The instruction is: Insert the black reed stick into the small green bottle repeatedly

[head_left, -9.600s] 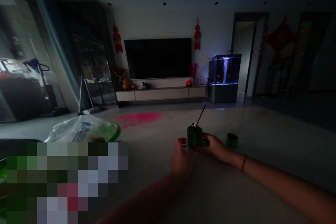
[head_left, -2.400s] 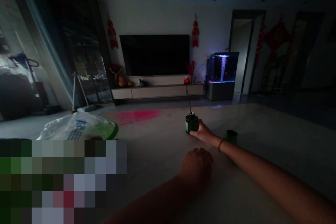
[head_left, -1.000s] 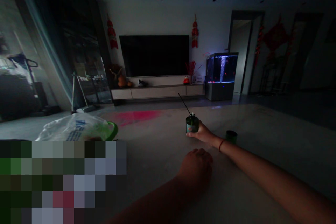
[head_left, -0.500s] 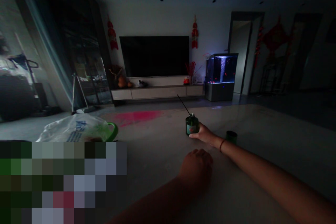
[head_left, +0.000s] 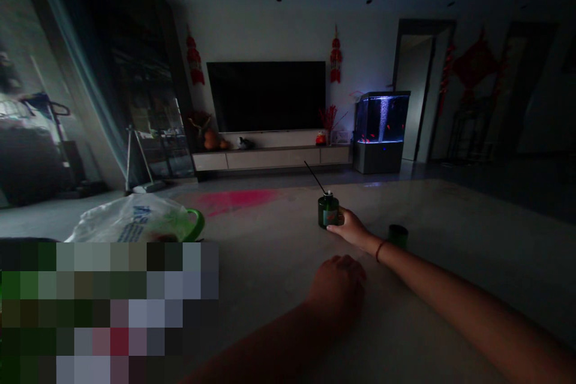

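My right hand (head_left: pixel 354 227) is closed around the right side of a small dark green reed diffuser bottle (head_left: pixel 328 213) with a label. One thin dark stick (head_left: pixel 314 176) leans out of its neck, pointing up and left. The bottle is upright at the far part of the table; whether its base touches the surface is hard to tell. Nearer to me, my left hand (head_left: pixel 338 288) rests on the table with its fingers curled under; whether anything is in them is hidden. A dark green round cap or cup (head_left: pixel 398 235) stands beyond my right forearm.
The pale table (head_left: pixel 265 258) has a pink patch (head_left: pixel 240 199) towards its far edge. At left are a white plastic bag (head_left: pixel 135 216) and a green handle (head_left: pixel 196 225), above a pixelated area. Beyond stand a television (head_left: pixel 267 96), a low cabinet (head_left: pixel 270 159) and a lit aquarium (head_left: pixel 382 126).
My right hand and the bottle have shifted slightly up and away from me. My left hand stays in place. The whole view has turned a little to the left.
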Demonstrator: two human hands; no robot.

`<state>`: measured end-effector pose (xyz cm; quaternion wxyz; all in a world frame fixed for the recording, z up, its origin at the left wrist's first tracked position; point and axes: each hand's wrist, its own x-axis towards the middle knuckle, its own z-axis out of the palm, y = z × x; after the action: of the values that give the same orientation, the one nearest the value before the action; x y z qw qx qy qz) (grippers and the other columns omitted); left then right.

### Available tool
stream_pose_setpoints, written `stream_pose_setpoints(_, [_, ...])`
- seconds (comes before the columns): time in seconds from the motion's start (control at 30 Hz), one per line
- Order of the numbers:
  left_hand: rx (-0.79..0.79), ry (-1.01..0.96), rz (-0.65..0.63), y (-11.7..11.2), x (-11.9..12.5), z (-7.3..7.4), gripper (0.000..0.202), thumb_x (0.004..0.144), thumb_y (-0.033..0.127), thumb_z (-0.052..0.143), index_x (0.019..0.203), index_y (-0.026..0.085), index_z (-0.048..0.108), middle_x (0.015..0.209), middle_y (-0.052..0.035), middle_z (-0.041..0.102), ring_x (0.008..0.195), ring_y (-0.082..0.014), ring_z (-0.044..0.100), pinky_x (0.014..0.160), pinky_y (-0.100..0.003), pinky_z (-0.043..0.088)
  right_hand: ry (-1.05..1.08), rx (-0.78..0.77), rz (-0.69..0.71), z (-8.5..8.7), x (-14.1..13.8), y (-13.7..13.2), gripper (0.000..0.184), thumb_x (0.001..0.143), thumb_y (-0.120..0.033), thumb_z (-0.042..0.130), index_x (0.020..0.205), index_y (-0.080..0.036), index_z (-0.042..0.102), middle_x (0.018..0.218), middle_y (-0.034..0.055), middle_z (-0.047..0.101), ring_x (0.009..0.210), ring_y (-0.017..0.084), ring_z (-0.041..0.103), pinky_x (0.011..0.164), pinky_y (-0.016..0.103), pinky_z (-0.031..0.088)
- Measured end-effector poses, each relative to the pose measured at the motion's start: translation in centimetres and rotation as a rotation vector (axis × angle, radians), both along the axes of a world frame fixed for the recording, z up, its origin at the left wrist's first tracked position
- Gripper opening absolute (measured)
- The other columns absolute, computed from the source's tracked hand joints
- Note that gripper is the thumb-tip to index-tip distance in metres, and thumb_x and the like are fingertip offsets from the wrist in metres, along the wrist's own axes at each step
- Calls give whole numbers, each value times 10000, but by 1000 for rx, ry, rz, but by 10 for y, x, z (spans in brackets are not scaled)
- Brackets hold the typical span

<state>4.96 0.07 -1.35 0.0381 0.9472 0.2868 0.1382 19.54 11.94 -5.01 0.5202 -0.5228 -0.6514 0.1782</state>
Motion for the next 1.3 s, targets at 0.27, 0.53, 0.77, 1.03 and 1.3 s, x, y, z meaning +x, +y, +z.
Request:
stream_pose_setpoints(0.27, [-8, -1, -8, -1, -1, 1, 221, 760, 156, 373, 877, 172, 559, 919, -37, 580, 830, -148, 518, 775, -275, 416, -26, -15, -107, -1, -1, 1, 351, 568, -237, 670, 881, -141, 543, 901, 78, 639, 811, 166, 602, 735, 283, 453])
stream_pose_setpoints(0.53, [0, -19, 2, 0, 0, -3, 213, 751, 149, 380, 868, 176, 556, 918, -36, 576, 837, -149, 516, 778, -274, 417, -65, -57, -161, -5, 1, 5, 384, 584, -240, 678, 926, -167, 519, 922, 67, 636, 827, 168, 603, 728, 292, 453])
stream_pose_setpoints(0.77, [25, -34, -16, 0, -2, 2, 212, 747, 145, 385, 858, 174, 563, 898, -29, 591, 819, -142, 521, 766, -258, 416, -33, -96, -153, -5, 1, 6, 397, 595, -244, 670, 948, -163, 507, 935, 64, 632, 841, 164, 602, 748, 292, 452])
stream_pose_setpoints(1.03, [58, 18, 85, 3, -1, -3, 237, 789, 204, 350, 888, 175, 563, 923, -52, 584, 846, -162, 521, 787, -297, 403, 49, -235, 4, 7, 6, -10, 485, 617, -136, 623, 1070, -123, 451, 1073, 114, 578, 958, 169, 561, 843, 303, 419])
stream_pose_setpoints(1.3, [57, 69, 449, 45, -36, 12, 648, 784, 202, 375, 1353, 228, 65, 1097, -76, 527, 902, -183, 527, 750, -274, 398, -202, -264, 2, 13, 22, -52, 844, 708, -130, 493, 1355, -141, -48, 1126, 156, 528, 1023, 171, 530, 832, 287, 410])
